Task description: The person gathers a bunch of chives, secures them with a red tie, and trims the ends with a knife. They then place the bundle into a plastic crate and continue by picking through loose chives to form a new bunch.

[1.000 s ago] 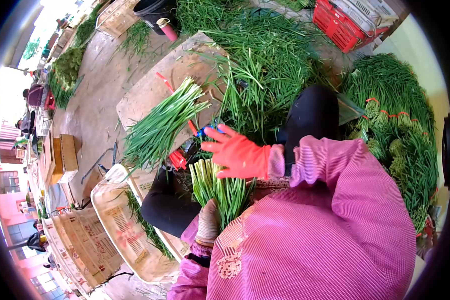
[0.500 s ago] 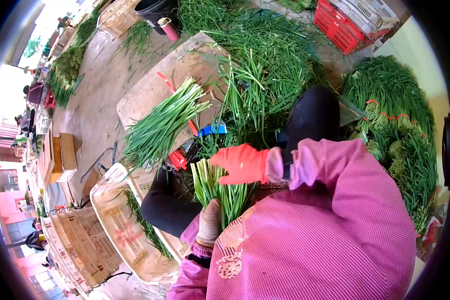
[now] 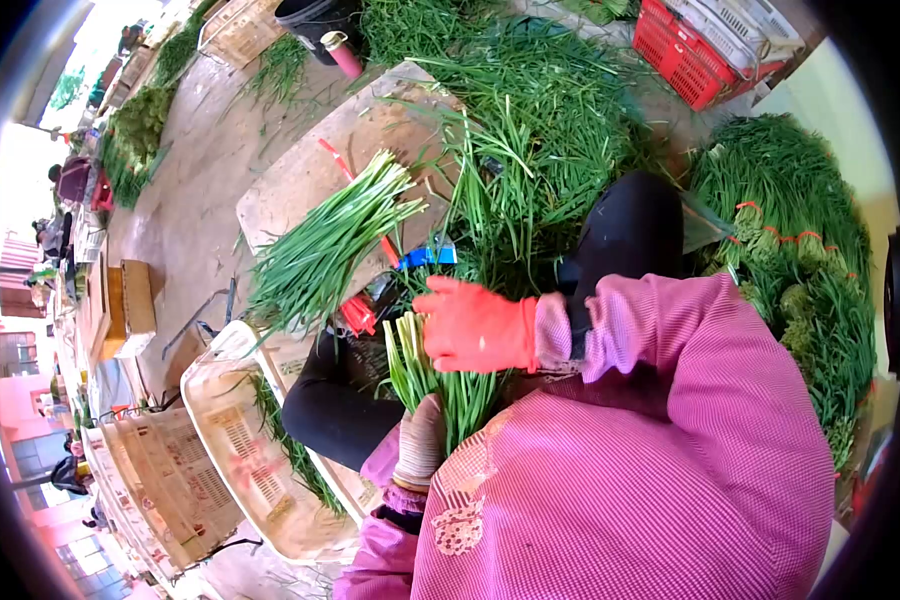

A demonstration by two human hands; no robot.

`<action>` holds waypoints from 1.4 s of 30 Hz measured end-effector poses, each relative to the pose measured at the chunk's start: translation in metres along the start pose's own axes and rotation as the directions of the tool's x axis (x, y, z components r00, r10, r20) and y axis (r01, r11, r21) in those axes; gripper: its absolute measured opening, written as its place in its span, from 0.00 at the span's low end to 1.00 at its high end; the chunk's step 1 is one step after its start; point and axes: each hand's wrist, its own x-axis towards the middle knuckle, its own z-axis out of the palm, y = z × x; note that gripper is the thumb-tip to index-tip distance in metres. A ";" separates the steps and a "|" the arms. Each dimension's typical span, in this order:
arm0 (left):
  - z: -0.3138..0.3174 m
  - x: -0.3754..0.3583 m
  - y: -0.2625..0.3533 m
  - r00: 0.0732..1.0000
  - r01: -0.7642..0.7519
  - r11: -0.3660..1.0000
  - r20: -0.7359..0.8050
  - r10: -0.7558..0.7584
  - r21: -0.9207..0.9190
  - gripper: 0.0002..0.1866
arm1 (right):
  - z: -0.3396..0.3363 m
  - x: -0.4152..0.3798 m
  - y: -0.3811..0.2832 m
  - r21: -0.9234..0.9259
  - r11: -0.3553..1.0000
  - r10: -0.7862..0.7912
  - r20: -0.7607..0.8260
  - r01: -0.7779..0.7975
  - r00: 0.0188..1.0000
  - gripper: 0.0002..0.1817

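A bunch of green stalks [image 3: 460,402] rests upright against my lap, pale cut ends toward the upper left. Wrapped round its lower side is my left hand [image 3: 422,440], in a whitish knit glove. My right hand [image 3: 480,326], in an orange rubber glove, lies over the bunch's upper side, its fingers somewhat apart and touching the stalks. A larger bunch of green stalks [image 3: 335,240] lies on a board [image 3: 300,180], over a red strip [image 3: 336,158]. Beside that bunch are a blue object [image 3: 428,256] and some red strips [image 3: 357,315].
Loose greens [image 3: 560,110] are heaped ahead. Tied bundles [image 3: 790,240] are stacked at right. A white crate [image 3: 250,470] stands at lower left, a red crate [image 3: 670,60] at upper right. A black bucket [image 3: 315,20] and pink bottle [image 3: 343,55] are at the top.
My right hand has turned slightly and moved a little over the stalks, its fingers now lower across the bunch. My left hand keeps its hold. The view has shifted slightly.
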 end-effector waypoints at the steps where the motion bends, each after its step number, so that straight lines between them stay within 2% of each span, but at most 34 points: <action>1: 0.005 -0.003 0.002 1.000 -0.010 1.000 -0.010 0.010 0.023 0.26 | 0.018 -0.005 -0.001 0.044 0.999 0.000 0.056 -0.002 0.998 0.10; 2: 0.007 -0.006 0.004 1.000 -0.019 0.999 -0.020 0.020 0.044 0.26 | 0.016 -0.002 0.001 -0.003 1.000 0.005 0.167 -0.005 0.986 0.09; 3: 0.007 -0.007 0.006 1.000 -0.021 0.999 -0.021 0.022 0.044 0.26 | 0.017 0.001 0.009 -0.003 1.000 0.003 0.167 -0.002 0.986 0.09; 4: 0.006 -0.006 0.009 1.000 0.008 1.000 -0.007 -0.008 0.017 0.24 | 0.019 0.003 0.023 -0.358 0.933 0.074 0.143 -0.018 0.987 0.09; 5: 0.007 -0.006 0.011 0.999 0.037 0.999 0.009 -0.037 -0.010 0.24 | 0.016 0.006 0.038 -0.668 0.743 0.133 0.096 -0.035 0.986 0.10; 7: 0.015 -0.011 0.015 0.999 0.041 0.999 0.011 -0.040 -0.017 0.24 | -0.034 0.007 0.087 -0.669 0.677 0.269 -0.162 -0.306 0.949 0.09; 8: 0.014 -0.012 0.013 0.999 0.035 0.999 -0.012 -0.035 -0.016 0.24 | -0.054 0.002 0.117 -0.864 0.286 0.308 -0.326 -0.414 0.894 0.07; 9: 0.014 -0.011 0.014 0.999 0.028 0.999 -0.034 -0.028 -0.016 0.24 | -0.069 -0.004 0.135 -0.872 -0.162 0.266 -0.490 -0.463 0.830 0.09; 10: 0.013 -0.012 0.015 0.999 0.030 1.000 -0.029 -0.030 0.001 0.25 | -0.078 -0.009 0.132 -0.871 -0.163 0.265 -0.490 -0.463 0.830 0.09; 12: 0.016 -0.011 0.016 1.000 0.018 1.000 -0.014 -0.018 -0.018 0.25 | -0.106 -0.013 0.117 -0.692 0.365 0.250 -0.571 -0.622 0.782 0.22; 13: 0.017 -0.011 0.015 1.000 0.009 0.999 -0.001 -0.009 -0.035 0.25 | -0.110 -0.010 0.100 -0.488 0.628 0.467 -0.387 -0.606 0.795 0.29; 14: 0.015 -0.009 0.015 1.000 0.020 0.999 0.010 -0.020 -0.025 0.27 | -0.106 -0.005 0.075 -0.188 0.778 0.586 -0.129 -0.600 0.800 0.35; 15: 0.014 -0.008 0.014 1.000 0.023 1.000 0.011 -0.023 -0.021 0.27 | -0.088 -0.007 0.060 0.038 0.869 0.495 -0.008 -0.494 0.869 0.40; 16: 0.014 -0.008 0.012 0.998 -0.012 1.000 0.059 0.014 -0.021 0.29 | -0.064 -0.012 0.042 0.288 0.848 0.446 0.063 -0.444 0.893 0.42; 17: 0.015 -0.008 0.010 0.993 -0.047 0.999 0.106 0.050 -0.023 0.32 | -0.034 -0.015 0.033 0.341 0.863 0.348 0.133 -0.373 0.928 0.44; 18: 0.024 -0.013 0.013 0.990 -0.052 0.999 0.132 0.052 -0.009 0.37 | -0.007 -0.017 0.026 0.363 0.849 0.307 0.254 -0.384 0.917 0.48; 19: 0.024 -0.013 0.010 0.985 -0.112 0.991 0.138 0.102 0.068 0.40 | 0.006 -0.012 0.013 0.250 0.836 0.375 0.393 -0.489 0.840 0.41; 21: 0.028 -0.009 0.008 0.998 -0.034 0.876 -0.038 0.059 0.482 0.37 | 0.007 -0.003 0.021 0.334 0.778 0.431 0.335 -0.533 0.838 0.29; 22: 0.024 -0.008 0.006 0.998 -0.030 0.875 -0.038 0.055 0.483 0.37 | -0.001 0.004 0.027 0.411 0.695 0.527 0.268 -0.590 0.807 0.22; 23: 0.018 -0.005 0.002 0.997 -0.045 0.894 -0.039 0.069 0.446 0.33 | 0.009 0.002 0.049 0.349 0.822 0.505 -0.082 -0.449 0.859 0.18; 24: 0.014 -0.004 0.001 0.995 -0.062 0.911 -0.041 0.086 0.407 0.30 | -0.008 0.005 0.068 0.220 0.911 0.403 -0.289 -0.349 0.868 0.18; 25: 0.012 -0.005 0.004 0.995 -0.067 0.912 -0.040 0.091 0.406 0.30 | 0.007 0.001 0.102 0.095 0.907 0.410 -0.431 -0.411 0.804 0.16; 27: 0.009 -0.008 0.009 0.999 -0.002 0.983 -0.052 0.012 0.186 0.23 | -0.066 0.007 0.073 0.365 0.673 0.683 0.027 -0.644 0.730 0.21; 29: 0.009 -0.008 0.007 0.999 -0.019 0.991 -0.043 0.025 0.131 0.22 | -0.072 0.002 0.056 0.339 0.689 0.580 0.272 -0.640 0.768 0.34; 30: 0.006 -0.006 0.005 0.998 -0.030 0.989 -0.044 0.036 0.142 0.22 | -0.061 -0.001 0.052 0.312 0.687 0.519 0.422 -0.657 0.743 0.45; 31: 0.005 -0.005 0.004 0.998 -0.040 0.987 -0.046 0.048 0.153 0.22 | -0.038 -0.010 0.047 0.269 0.739 0.461 0.467 -0.618 0.755 0.43; 33: 0.004 -0.007 0.007 0.997 -0.011 0.979 -0.066 0.025 0.206 0.23 | -0.006 -0.024 0.033 0.177 0.811 0.418 0.490 -0.557 0.765 0.30; 34: 0.004 -0.008 0.008 0.996 0.021 0.966 -0.088 0.002 0.256 0.23 | -0.001 -0.027 0.040 0.182 0.810 0.417 0.491 -0.558 0.765 0.30; 35: 0.007 -0.011 0.010 0.996 0.024 0.966 -0.091 -0.001 0.258 0.23 | -0.002 -0.029 0.051 0.057 0.863 0.440 0.400 -0.501 0.804 0.22; 36: 0.012 -0.014 0.013 0.998 0.009 0.986 -0.061 0.001 0.164 0.23 | -0.004 -0.031 0.064 -0.077 0.891 0.449 0.306 -0.448 0.840 0.15; 37: 0.016 -0.019 0.015 1.000 -0.002 0.998 -0.029 0.004 0.069 0.22 | -0.005 -0.035 0.082 -0.142 0.840 0.539 0.113 -0.523 0.835 0.08; 39: 0.021 -0.019 0.015 0.999 -0.035 0.999 0.010 0.035 -0.006 0.22 | -0.026 -0.035 0.109 -0.114 0.801 0.582 -0.080 -0.588 0.809 0.15; 40: 0.017 -0.016 0.012 0.999 -0.045 0.999 -0.023 0.046 0.029 0.22 | -0.031 -0.033 0.105 -0.117 0.801 0.582 -0.079 -0.587 0.810 0.15; 42: 0.013 -0.013 0.009 0.994 -0.058 0.993 -0.083 0.067 0.106 0.21 | -0.058 -0.018 0.071 0.322 0.656 0.633 0.260 -0.683 0.730 0.30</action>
